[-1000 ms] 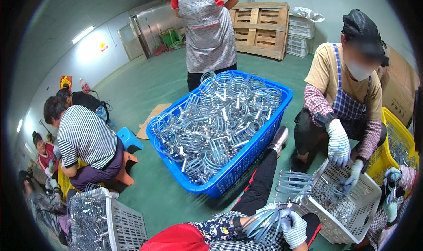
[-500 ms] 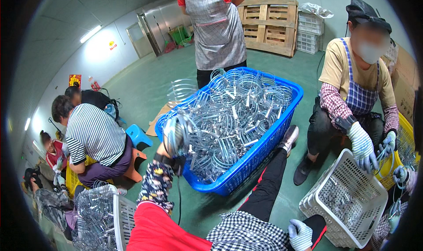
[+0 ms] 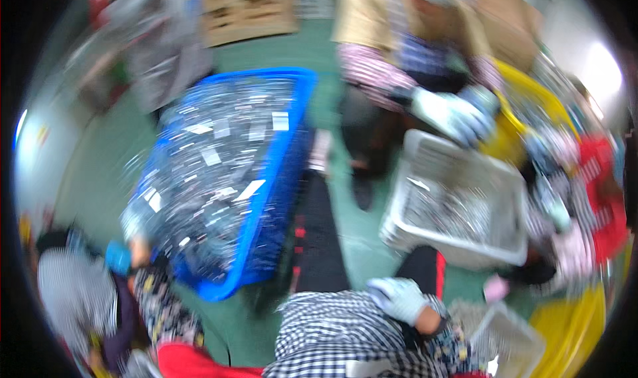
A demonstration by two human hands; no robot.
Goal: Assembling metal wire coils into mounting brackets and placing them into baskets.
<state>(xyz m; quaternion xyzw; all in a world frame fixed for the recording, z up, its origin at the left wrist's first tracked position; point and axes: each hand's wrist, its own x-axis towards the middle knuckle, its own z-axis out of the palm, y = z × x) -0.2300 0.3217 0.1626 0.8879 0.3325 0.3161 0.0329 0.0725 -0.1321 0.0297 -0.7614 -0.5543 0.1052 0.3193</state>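
Leftward, floor (image 3: 100,192) flanks blue basket (image 3: 274,172) and left hand (image 3: 136,226).

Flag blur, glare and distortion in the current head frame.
Head view: strong blur streaks the rings in the blue basket; left hand too smeared to make out fingers; right hand soft but recognisable. Head view: white glare on the right-hand wall. Head view: fisheye distortion, corners black.

- A workshop, by all signs (the view is blurred)
- Left of centre, a blue crate (image 3: 304,86) heaped with shiny parts (image 3: 206,155)
- Top, a wooden pallet (image 3: 247,12) on green floor (image 3: 256,56)
- Right of centre, a gloved co-worker (image 3: 422,52) beside a white crate (image 3: 455,246)
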